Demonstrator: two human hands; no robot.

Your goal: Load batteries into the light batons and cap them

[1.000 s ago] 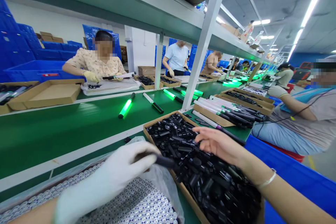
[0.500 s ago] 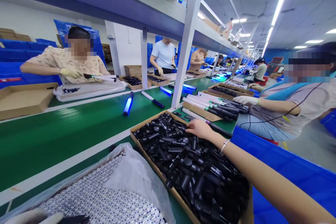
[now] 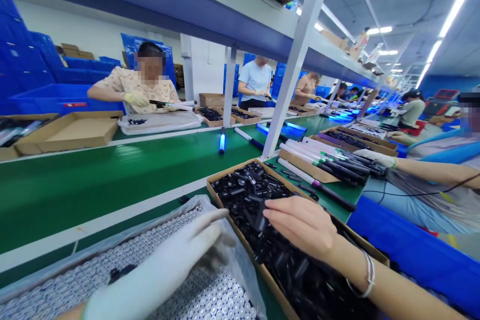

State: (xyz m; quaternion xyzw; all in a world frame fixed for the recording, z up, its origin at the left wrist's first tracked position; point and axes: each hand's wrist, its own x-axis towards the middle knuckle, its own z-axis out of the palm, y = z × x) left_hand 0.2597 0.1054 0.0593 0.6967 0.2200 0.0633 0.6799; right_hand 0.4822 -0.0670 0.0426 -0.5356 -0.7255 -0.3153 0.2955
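My left hand (image 3: 202,245), in a white glove, hovers over a tray of upright silver batteries (image 3: 221,292) lined with clear plastic. Its fingers are stretched out and partly apart, with nothing visible in them. A small black piece (image 3: 122,272) lies on the batteries beside the gloved wrist. Bare and wearing bracelets, my right hand (image 3: 303,225) is above a cardboard box (image 3: 268,280) heaped with loose black plastic parts (image 3: 243,187). A black cylindrical plastic part (image 3: 260,217) is at its fingertips, seemingly pinched; the thumb is hidden.
A green conveyor belt (image 3: 150,180) runs beyond the boxes, carrying lit blue light sticks (image 3: 222,142). A white shelf post (image 3: 288,85) rises behind the box. White-and-black sticks (image 3: 322,160) are piled at right, near a co-worker's gloved hand (image 3: 375,156). A blue bin (image 3: 412,245) stands at right.
My left hand has come up from the bottom left corner toward the box of parts. My right hand has drawn back nearer, now with a black part at its fingertips. The view has turned left.
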